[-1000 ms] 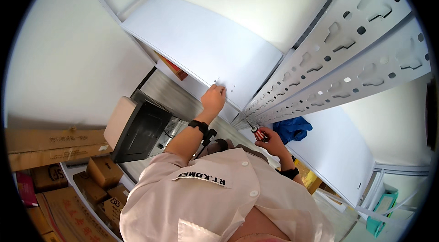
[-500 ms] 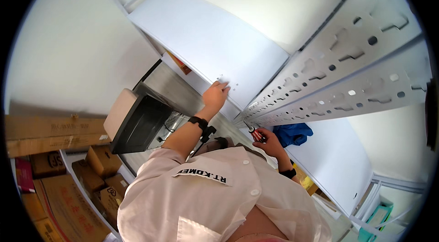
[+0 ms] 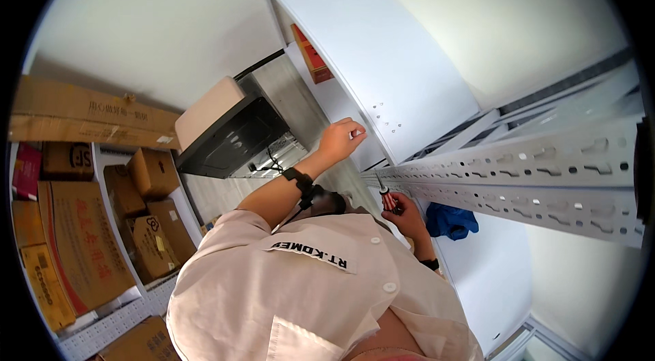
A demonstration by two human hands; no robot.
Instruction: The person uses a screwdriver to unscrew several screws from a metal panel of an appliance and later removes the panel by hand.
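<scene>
My left hand [image 3: 342, 140] is off the white shelf [image 3: 402, 54], beside its front edge, with the fingers curled and pinched together. Whatever it holds, if anything, is too small to make out. On the shelf, close to that edge, lie several small metal pieces [image 3: 387, 123] that look like screws. My right hand [image 3: 408, 218] is wrapped round the red-and-black handle of a screwdriver [image 3: 387, 198]. Its shaft points up toward the perforated metal shelf posts [image 3: 491, 173].
A blue cloth [image 3: 452, 222] lies on another white shelf [image 3: 484, 272] at the right. On the left stands a black-backed appliance [image 3: 235, 132], with cardboard boxes [image 3: 89, 245] stacked on shelving beyond it. A red box [image 3: 312, 54] sits under the far shelf.
My left hand has come away from the small pieces on the shelf, its fingers now curled in. My right hand keeps hold of the screwdriver. The whole view has turned.
</scene>
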